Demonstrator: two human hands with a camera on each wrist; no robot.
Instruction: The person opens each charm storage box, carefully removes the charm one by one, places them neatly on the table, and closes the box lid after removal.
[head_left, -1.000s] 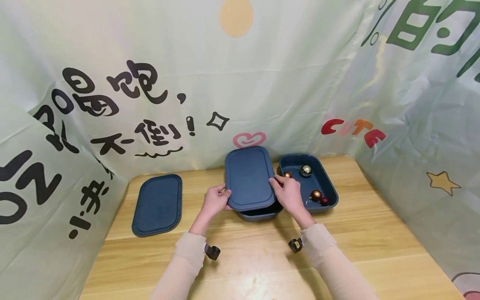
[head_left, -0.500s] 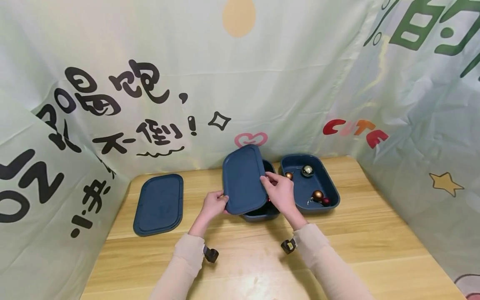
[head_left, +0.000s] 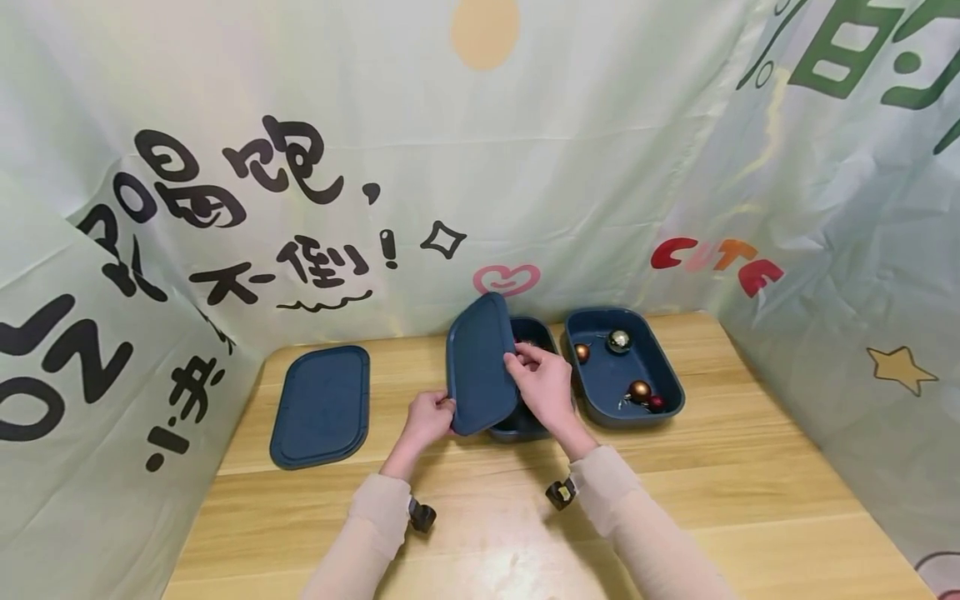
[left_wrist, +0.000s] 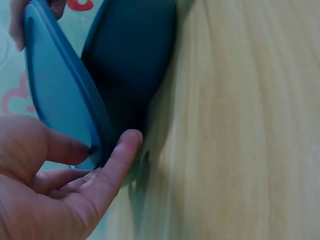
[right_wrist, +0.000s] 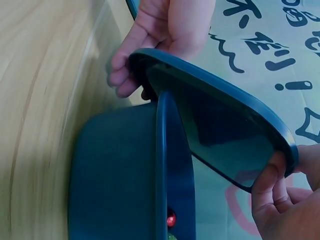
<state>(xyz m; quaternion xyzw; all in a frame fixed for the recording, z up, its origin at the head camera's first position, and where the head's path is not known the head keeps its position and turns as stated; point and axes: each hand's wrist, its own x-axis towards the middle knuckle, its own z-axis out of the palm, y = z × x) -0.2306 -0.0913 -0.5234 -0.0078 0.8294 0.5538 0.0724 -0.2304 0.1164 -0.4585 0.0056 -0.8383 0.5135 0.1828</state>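
Observation:
A dark blue lid (head_left: 477,367) stands tilted, its right side raised, over the left part of the middle blue box (head_left: 517,434). My left hand (head_left: 429,419) pinches the lid's near left corner, thumb on the upper face in the left wrist view. The right hand (head_left: 545,383) pinches the raised right edge between thumb and fingers. Inside the middle box, a shiny red ball (right_wrist: 171,218) shows in the right wrist view; the lid and right hand hide much of the rest.
Right of the middle box stands an uncovered blue box (head_left: 633,421) with a silvery ball (head_left: 618,341), copper-coloured balls (head_left: 639,391) and a dark red ball (head_left: 657,403). Another blue lid (head_left: 321,406) lies on the wooden table (head_left: 480,542) at left. A printed curtain (head_left: 420,108) hangs behind.
The right hand has lifted the lid's right edge and moved it left, tilting the lid steeper and uncovering the middle box's right part. My left hand has kept its grip on the near corner.

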